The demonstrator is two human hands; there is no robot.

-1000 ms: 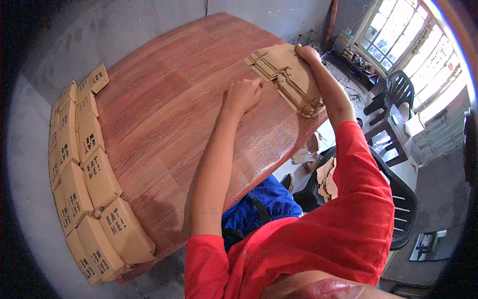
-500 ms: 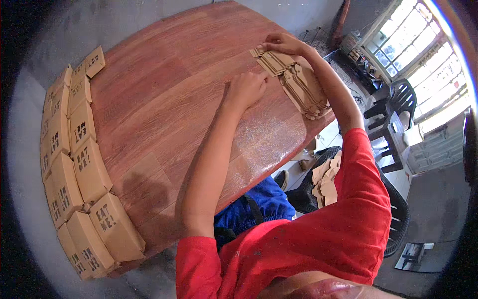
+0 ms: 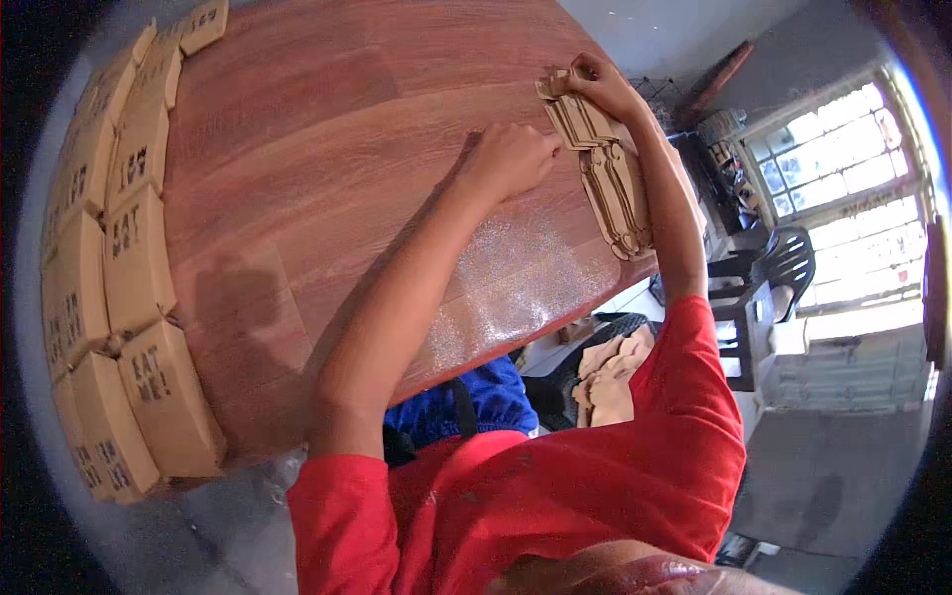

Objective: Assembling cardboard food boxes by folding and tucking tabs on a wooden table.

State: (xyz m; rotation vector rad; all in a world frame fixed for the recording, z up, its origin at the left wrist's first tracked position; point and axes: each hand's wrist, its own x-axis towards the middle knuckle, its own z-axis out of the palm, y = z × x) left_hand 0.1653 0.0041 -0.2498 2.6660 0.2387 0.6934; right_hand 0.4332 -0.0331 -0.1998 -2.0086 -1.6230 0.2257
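Observation:
A stack of flat, die-cut brown cardboard box blanks (image 3: 615,193) lies fanned along the right end of the reddish wooden table (image 3: 377,178). My right hand (image 3: 603,87) reaches over its far end, thumb and fingers closed on the upper blanks. Beside the stack's left edge, my left hand (image 3: 516,159) is curled, knuckles up, with its fingertips at or very near the cardboard. Whatever those fingers may hold is hidden.
Folded brown cardboard boxes (image 3: 139,253) with dark lettering line the table's left edge, stacked. More cardboard pieces (image 3: 610,382) rest on a dark chair by my right side. Black plastic chairs (image 3: 788,268) stand near the bright window (image 3: 843,169).
The view has shifted, so the box rows sit further left. My right hand still grips the far end of the blanks; my left hand remains curled beside them.

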